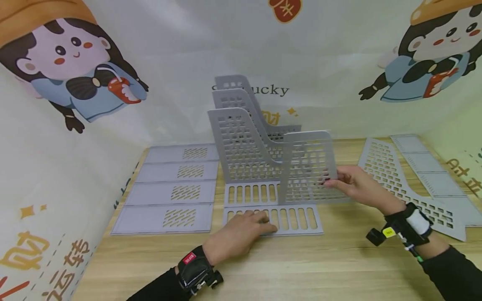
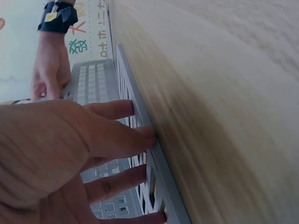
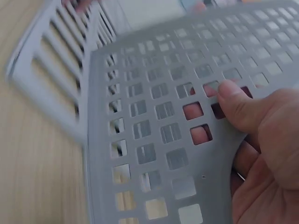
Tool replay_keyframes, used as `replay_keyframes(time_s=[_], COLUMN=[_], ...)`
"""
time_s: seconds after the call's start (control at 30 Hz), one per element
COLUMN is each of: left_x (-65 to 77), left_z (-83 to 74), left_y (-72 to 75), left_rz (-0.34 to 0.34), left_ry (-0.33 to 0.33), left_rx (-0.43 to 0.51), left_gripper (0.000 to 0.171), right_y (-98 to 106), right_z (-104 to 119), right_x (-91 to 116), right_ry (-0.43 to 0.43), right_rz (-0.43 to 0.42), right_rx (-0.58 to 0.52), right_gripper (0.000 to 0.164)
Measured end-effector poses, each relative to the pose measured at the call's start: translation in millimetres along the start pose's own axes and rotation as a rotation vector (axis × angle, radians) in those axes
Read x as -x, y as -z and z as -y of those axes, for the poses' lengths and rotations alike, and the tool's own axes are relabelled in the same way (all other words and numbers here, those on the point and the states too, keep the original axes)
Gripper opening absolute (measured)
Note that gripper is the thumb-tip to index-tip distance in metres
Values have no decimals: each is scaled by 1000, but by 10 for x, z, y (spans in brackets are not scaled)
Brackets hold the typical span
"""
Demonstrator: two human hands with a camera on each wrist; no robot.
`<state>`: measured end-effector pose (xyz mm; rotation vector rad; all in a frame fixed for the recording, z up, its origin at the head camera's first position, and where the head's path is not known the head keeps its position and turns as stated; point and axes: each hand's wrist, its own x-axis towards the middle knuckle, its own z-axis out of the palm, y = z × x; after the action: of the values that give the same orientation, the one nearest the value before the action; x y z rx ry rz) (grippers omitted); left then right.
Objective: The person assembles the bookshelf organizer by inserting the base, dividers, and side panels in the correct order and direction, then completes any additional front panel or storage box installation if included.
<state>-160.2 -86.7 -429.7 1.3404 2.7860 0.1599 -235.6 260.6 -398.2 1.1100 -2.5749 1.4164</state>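
My right hand [image 1: 355, 186] pinches a grey perforated divider panel [image 1: 306, 163] by its right side. In the right wrist view the thumb lies on the near face, and fingertips show through the square holes behind it. The panel stands upright, its lower left edge at the slotted base [image 1: 295, 219]. My left hand [image 1: 241, 234] rests on the base's front part, its fingers spread; in the left wrist view the fingertips press along the front rim [image 2: 161, 161]. Behind, several similar upright panels [image 1: 241, 144] rise from the base in a row, tall at the left and stepping down rightward.
Flat grey panels with slanted slots [image 1: 169, 192] lie left of the base. To the right lie a loose perforated panel [image 1: 399, 175] and flat plain panels [image 1: 433, 167]. A printed sheet [image 1: 169, 62] covers the back and sides of the wooden table [image 1: 286, 267].
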Motion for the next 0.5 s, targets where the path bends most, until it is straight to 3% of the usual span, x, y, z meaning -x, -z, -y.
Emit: replay_keyframes(time_s=[0.1,0.2,0.33,0.5], left_x=[2,-27,-26,12], left_z=[0,-5,-8,-11], left_y=[1,0,-6,11], left_rz=[1,7,11,15], left_ry=[-7,-11,-17,-22], left_rx=[-10,-7,-14,-32], left_gripper=[58,58,58,54], right_y=[-231,-354,-420,-609], right_z=[93,129,136,206], right_x=[-250,-407,-468,-539], right_ry=[0,-26,-48,-5], right_rz=[51,73,73,84], right_rx=[-39,-65,-69,-61], right_gripper=[17,26,27,10])
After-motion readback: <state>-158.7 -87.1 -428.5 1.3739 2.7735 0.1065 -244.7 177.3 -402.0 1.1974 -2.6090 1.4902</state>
